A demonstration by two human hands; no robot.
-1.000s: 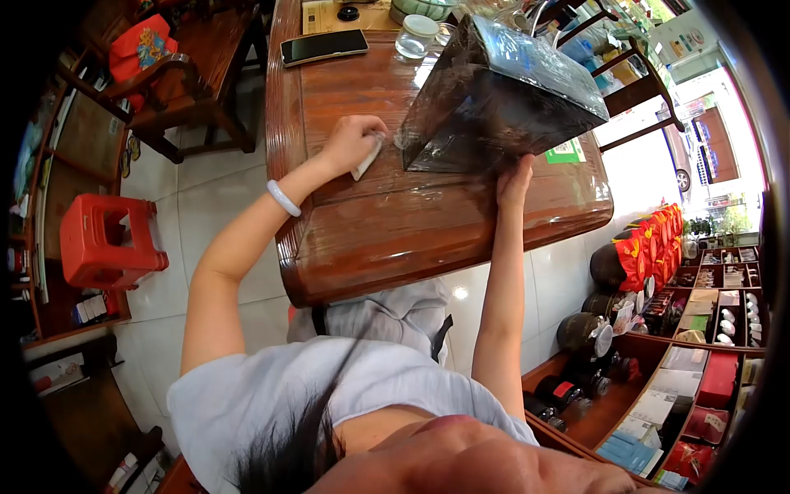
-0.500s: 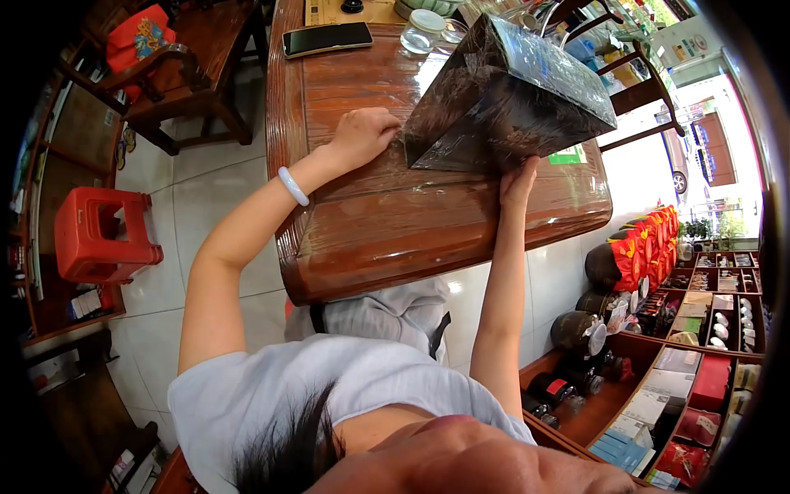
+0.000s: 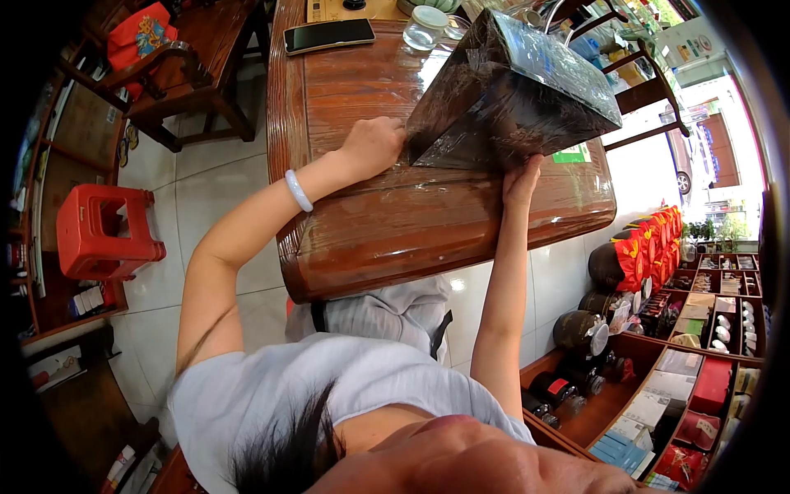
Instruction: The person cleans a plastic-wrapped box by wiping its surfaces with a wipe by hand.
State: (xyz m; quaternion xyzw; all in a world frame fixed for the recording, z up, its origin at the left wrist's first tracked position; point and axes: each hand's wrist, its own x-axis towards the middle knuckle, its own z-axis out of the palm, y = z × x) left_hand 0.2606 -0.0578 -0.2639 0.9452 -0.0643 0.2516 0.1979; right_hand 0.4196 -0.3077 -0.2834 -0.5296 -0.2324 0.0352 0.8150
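Over the glossy wooden table (image 3: 370, 247), reaching with both arms. Curling the left hand (image 3: 373, 146) beside the left corner of a plastic-wrapped black box (image 3: 502, 107), hiding any grip. Touching its lower edge with the right hand (image 3: 521, 181), not showing whether clasping. Facing a phone (image 3: 329, 35) near the left edge and a lidded jar (image 3: 425, 30) left of the box.

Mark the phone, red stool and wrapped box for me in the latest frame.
Phone (image 3: 329, 35), head view: middle of its dark screen.
Red stool (image 3: 78, 235), head view: its left part as pictured.
Wrapped box (image 3: 514, 107), head view: dark side facing the person.
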